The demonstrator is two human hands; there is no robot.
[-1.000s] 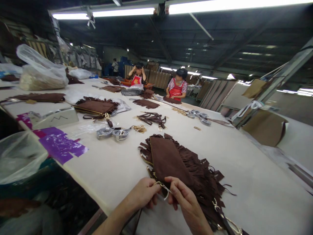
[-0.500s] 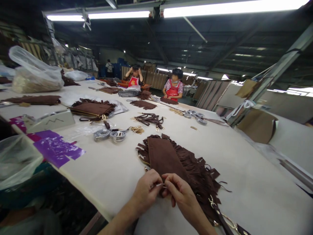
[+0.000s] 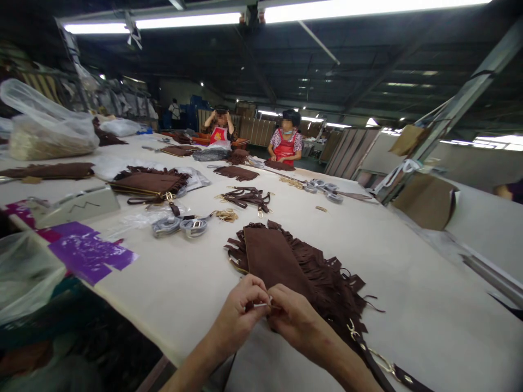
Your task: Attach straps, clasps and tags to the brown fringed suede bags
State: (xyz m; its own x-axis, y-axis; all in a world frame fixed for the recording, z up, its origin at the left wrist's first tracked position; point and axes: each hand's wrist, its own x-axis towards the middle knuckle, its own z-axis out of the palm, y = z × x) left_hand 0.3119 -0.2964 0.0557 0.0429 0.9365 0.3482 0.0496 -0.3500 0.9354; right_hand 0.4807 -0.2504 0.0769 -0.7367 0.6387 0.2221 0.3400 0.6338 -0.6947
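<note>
A dark brown fringed bag [image 3: 272, 256] lies on the white table in front of me, its fringe spread to the right. At the bag's near edge my left hand [image 3: 241, 307] is closed in a pinch on a thin white string-like piece [image 3: 260, 305]. My right hand [image 3: 292, 313] meets it there, thumb and fingers pinched at the other end of the same piece. The fingers hide most of it, so its exact kind cannot be told. Beside my right forearm lies a dark strap [image 3: 368, 354] with gold clasps.
Beyond the bag lie a pile of brown straps [image 3: 245, 198] and wrapped coiled straps [image 3: 194, 226]. Farther left are another fringed bag [image 3: 151, 182], a tape dispenser [image 3: 77, 207], purple sheets [image 3: 90, 250] and a plastic sack [image 3: 53, 130]. Two co-workers in red aprons are across the table.
My hands have drawn closer together, and the right fingers now pinch nearer the left ones. The whole view has shifted slightly. The bag stays in place on the table.
</note>
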